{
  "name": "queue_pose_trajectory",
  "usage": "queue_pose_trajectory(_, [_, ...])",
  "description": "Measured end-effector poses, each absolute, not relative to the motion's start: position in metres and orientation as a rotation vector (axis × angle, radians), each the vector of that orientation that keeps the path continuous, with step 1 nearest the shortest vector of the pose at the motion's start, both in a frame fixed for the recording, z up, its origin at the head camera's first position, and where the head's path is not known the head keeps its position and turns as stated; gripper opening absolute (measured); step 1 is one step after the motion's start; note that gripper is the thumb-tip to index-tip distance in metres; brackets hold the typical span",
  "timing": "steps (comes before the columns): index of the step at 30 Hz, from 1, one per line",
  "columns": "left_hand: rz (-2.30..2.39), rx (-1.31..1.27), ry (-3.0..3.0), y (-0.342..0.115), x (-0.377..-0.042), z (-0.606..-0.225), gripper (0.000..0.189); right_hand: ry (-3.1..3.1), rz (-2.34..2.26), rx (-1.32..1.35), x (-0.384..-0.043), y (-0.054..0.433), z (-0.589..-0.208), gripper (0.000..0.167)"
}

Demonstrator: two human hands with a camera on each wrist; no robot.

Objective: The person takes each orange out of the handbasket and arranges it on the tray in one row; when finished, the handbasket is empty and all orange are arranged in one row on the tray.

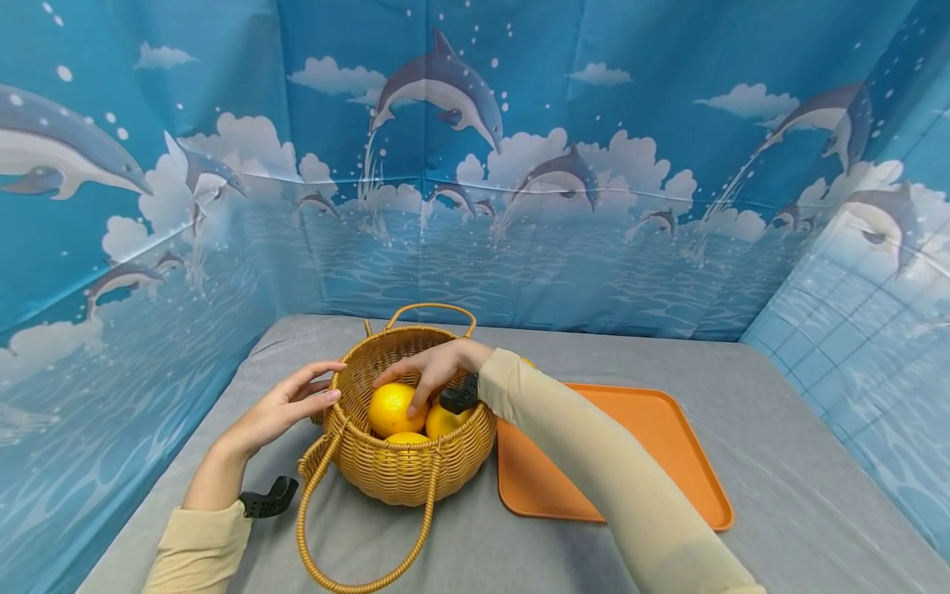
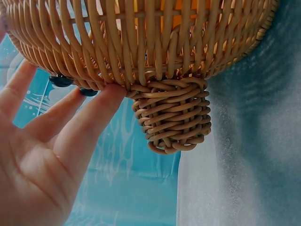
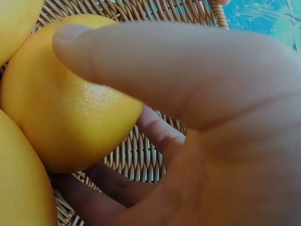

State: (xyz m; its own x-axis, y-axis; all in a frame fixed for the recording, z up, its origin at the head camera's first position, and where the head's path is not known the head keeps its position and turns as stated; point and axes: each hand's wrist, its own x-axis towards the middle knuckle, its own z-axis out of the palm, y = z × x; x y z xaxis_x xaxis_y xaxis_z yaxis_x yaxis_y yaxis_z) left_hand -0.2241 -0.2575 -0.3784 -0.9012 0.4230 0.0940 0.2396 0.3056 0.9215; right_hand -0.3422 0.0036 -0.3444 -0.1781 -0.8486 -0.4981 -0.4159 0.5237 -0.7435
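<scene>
A round wicker basket (image 1: 401,470) with two looped handles stands on the grey cloth, holding several yellow-orange oranges. Inside it, my right hand (image 1: 438,367) grips one orange (image 1: 393,408). In the right wrist view the thumb lies across the top of this orange (image 3: 75,113), and the other fingers curl beneath it. Other oranges (image 3: 19,174) press against its side. My left hand (image 1: 285,404) touches the left side of the basket near its rim, fingers extended. Seen from the left wrist, those fingertips meet the wicker (image 2: 155,56) beside a woven knob (image 2: 174,115).
An orange tray (image 1: 646,445) lies right of the basket, partly covered by my right forearm. The near basket handle (image 1: 364,586) droops toward me onto the cloth (image 1: 505,561). A dolphin-print curtain (image 1: 519,247) encloses the back and sides.
</scene>
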Motion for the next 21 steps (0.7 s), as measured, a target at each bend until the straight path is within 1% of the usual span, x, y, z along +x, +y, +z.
queue_pose_trajectory(4, [1.646, 0.612, 2.403, -0.2573, -0.2236, -0.3781, 0.047, 1.774, -0.602, -1.040, -0.3414, 0.0040, -0.3436, 0.075])
queue_pose_trajectory(11, [1.644, 0.604, 2.401, -0.2576, -0.2235, -0.3779, 0.047, 1.726, -0.638, -0.974, -0.3407, 0.0043, -0.3441, 0.081])
queue_pose_trajectory(21, [1.652, 0.621, 2.391, -0.2589, -0.2251, -0.3776, 0.046, 1.742, -0.629, -1.056, -0.3438, 0.0039, -0.3431, 0.078])
